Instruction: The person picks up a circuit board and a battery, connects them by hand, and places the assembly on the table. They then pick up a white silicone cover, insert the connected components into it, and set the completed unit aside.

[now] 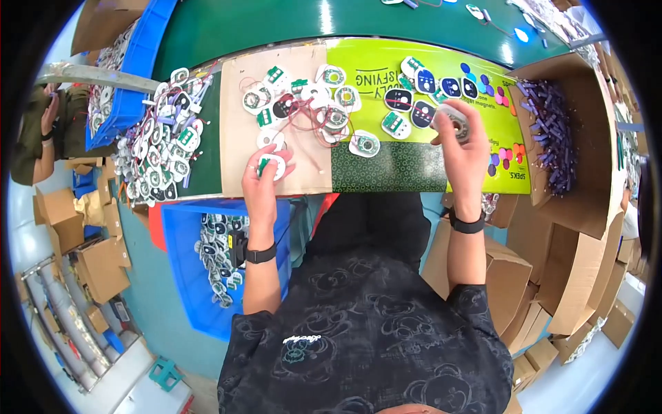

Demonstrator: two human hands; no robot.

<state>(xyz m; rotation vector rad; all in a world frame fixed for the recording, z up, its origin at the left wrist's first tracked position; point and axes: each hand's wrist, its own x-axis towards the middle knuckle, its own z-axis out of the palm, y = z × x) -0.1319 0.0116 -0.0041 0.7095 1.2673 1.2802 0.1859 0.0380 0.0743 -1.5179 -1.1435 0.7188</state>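
My left hand [258,194] pinches a white oval part with a small green circuit board [278,168] near the front edge of the work surface. Raised over the right side, my right hand [463,155] grips another white oval part, with a round metallic centre [458,127]. Between the hands lie several similar white parts [347,98], some showing round centres and others green boards. Thin red wires [303,114] tangle across the left ones. A group of dark-faced oval parts [423,81] sits just left of my right hand.
Loose parts are heaped [160,155] at the left. An open cardboard box of purple cylinders [552,131] stands at the right. A blue bin [189,276] with more parts is below the left edge. Behind runs a green surface [276,24]; another person's arm [45,148] shows far left.
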